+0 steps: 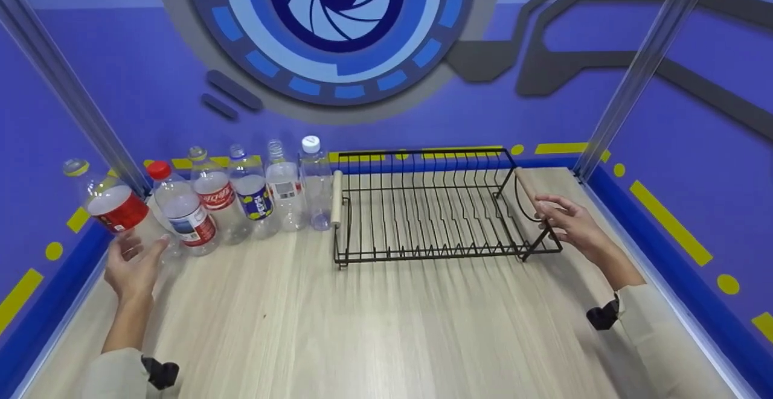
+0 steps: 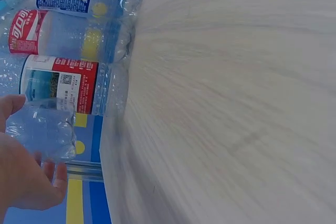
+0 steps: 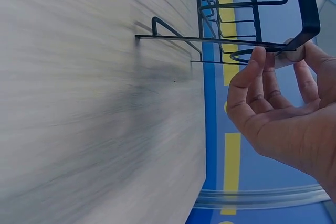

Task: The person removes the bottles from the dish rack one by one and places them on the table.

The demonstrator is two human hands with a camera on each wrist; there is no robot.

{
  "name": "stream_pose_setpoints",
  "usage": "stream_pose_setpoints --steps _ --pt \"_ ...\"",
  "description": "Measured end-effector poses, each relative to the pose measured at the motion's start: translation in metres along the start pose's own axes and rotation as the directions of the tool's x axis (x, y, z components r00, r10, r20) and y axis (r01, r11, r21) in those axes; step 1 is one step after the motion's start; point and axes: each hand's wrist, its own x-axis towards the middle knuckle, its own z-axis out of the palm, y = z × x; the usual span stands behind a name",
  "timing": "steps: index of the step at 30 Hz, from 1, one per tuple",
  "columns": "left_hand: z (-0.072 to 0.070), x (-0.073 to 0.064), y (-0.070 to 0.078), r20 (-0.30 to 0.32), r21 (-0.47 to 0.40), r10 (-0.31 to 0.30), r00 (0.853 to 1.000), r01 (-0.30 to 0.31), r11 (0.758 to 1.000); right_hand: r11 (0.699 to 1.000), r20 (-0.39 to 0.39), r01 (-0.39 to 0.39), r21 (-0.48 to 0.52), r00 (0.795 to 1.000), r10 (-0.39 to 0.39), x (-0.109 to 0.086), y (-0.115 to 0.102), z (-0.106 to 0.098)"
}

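Observation:
A clear plastic bottle with a red label (image 1: 118,209) leans at the far left, its top toward the left wall. My left hand (image 1: 131,266) grips its lower part, thumb on one side and fingers on the other. In the left wrist view, that bottle's base (image 2: 44,132) sits higher than the bases of the neighbouring bottles. A black wire dish rack (image 1: 432,258) with wooden end handles stands right of the bottles. My right hand (image 1: 574,227) pinches its right wooden handle (image 1: 527,191) near the front end; the right wrist view shows thumb and fingertips at the handle's end.
Several empty bottles stand in a row by the back wall: a red-capped bottle (image 1: 190,221), a Coca-Cola one (image 1: 215,192), a Pepsi one (image 1: 256,203), and a white-capped one (image 1: 316,185) close beside the rack's left handle (image 1: 337,200). Purple walls enclose the wooden table (image 1: 362,332).

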Motion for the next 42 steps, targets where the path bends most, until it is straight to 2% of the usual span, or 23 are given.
stream_pose_setpoints --steps 7,13,15,20,27,34,42 --pt "0.006 0.014 -0.006 -0.031 0.018 -0.009 0.999 0.010 1.000 1.000 -0.002 0.006 0.006 1.000 -0.006 0.002 0.000 0.000" --pt "0.012 0.026 -0.010 -0.007 0.069 -0.031 1.000 0.031 0.997 1.000 0.010 0.009 0.025 1.000 -0.009 -0.001 0.001 0.000" --pt "0.013 0.029 -0.011 0.006 0.067 -0.055 0.998 0.054 0.996 1.000 0.009 0.006 0.026 1.000 -0.006 0.000 0.000 0.000" --pt "0.013 0.036 -0.011 0.017 0.062 -0.068 0.998 0.067 0.996 1.000 0.001 0.004 0.023 1.000 -0.004 0.001 -0.002 0.000" --pt "0.012 0.042 -0.013 0.025 0.132 -0.003 1.000 0.000 0.991 0.999 -0.006 -0.004 0.032 1.000 0.004 0.000 0.003 0.002" --pt "0.013 0.044 -0.015 0.042 0.140 0.021 0.999 -0.027 0.990 0.998 -0.013 -0.003 0.055 1.000 0.004 -0.002 0.005 0.002" --pt "0.012 0.045 -0.019 0.070 0.191 0.081 0.994 -0.093 0.977 0.999 -0.004 0.004 0.047 1.000 -0.004 -0.003 0.005 0.003"
